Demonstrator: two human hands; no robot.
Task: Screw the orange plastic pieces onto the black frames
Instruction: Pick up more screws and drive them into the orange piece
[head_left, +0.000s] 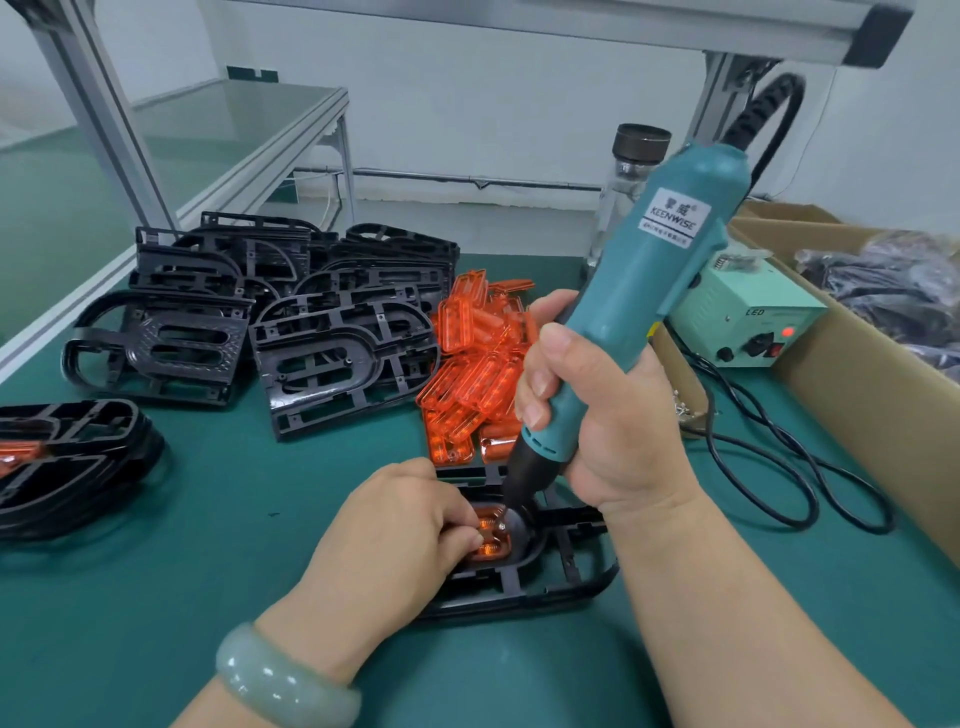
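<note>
On worktop (260, 519), right grip (587, 415) grasps screwdriver (649, 270) on piece (491, 535) left grip (395, 525) pinches in frame (571, 577); stack (67, 457) looks done, frame pile (332, 358) and piece pile (478, 374) wait.

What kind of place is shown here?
Probably a factory assembly bench: the right hand holds a corded electric screwdriver, and stacks of identical black frames lie beside a heap of orange plastic pieces.

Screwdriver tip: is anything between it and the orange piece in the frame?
Nothing visible does. The screwdriver, gripped by the right hand, has its tip down on the orange piece seated in the frame. The left hand holds that piece just left of the tip, beside it, not under it.
</note>
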